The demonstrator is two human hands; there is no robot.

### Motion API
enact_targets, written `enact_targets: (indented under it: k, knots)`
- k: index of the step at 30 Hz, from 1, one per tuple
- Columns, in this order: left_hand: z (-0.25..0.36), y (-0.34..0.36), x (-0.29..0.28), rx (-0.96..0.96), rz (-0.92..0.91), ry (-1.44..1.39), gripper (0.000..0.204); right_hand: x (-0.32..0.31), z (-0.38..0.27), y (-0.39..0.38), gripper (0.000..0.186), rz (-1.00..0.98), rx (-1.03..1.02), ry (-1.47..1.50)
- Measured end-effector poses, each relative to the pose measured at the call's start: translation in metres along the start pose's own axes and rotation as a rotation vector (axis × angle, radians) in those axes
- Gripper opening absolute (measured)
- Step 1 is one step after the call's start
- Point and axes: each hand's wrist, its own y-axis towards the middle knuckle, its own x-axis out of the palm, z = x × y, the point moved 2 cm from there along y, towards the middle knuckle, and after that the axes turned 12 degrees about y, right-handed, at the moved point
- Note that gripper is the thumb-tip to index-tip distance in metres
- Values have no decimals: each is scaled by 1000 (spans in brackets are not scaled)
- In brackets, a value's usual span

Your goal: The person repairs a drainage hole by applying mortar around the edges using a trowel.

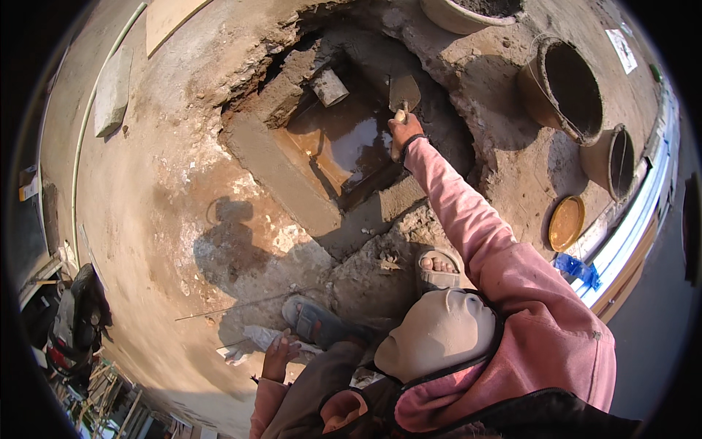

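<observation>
My right hand (401,132) is closed round the handle of a trowel (404,93), reaching over the far right side of a dug pit. The blade lies against the wet grey mortar on that side of the pit. Inside is a square chamber with mortar-covered walls (281,172), holding muddy brown water (351,146). A short pale pipe end (330,88) sticks out at the chamber's far corner. Down by my knee, my left hand (279,356) is open with its fingers apart, beside a crumpled whitish scrap (262,337); nothing shows in its grasp.
Mortar-stained buckets (534,91) (608,162) stand on the right, with a mortar basin (457,16) at the far edge. An orange-brown round lid (567,223) and a blue plastic piece (578,269) lie nearer. A concrete block (113,93) and a pale hose (82,132) lie left.
</observation>
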Motion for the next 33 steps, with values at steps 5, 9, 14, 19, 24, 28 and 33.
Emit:
enact_targets:
  k: [5, 9, 14, 19, 24, 28, 33]
  knots:
    - [18, -6, 2, 14, 21, 32, 60, -22, 14, -38, 29, 46, 186, 410]
    - [2, -7, -3, 6, 18, -13, 60, -30, 26, -60, 26, 39, 234, 505]
    - [-4, -6, -2, -15, 19, -17, 60, -9, -3, -53, 33, -63, 127, 373]
    - [9, -9, -5, 10, 48, -18, 60, -15, 51, -59, 26, 33, 314, 575]
    - [10, 1, 4, -2, -14, 3, 62, -39, 155, -45, 23, 208, 157, 535]
    - [11, -7, -1, -20, 28, -18, 64, -30, 75, -108, 21, 204, 361, 827]
    - [5, -7, 1, -10, 11, 6, 68, -18, 79, -87, 32, 67, 92, 500]
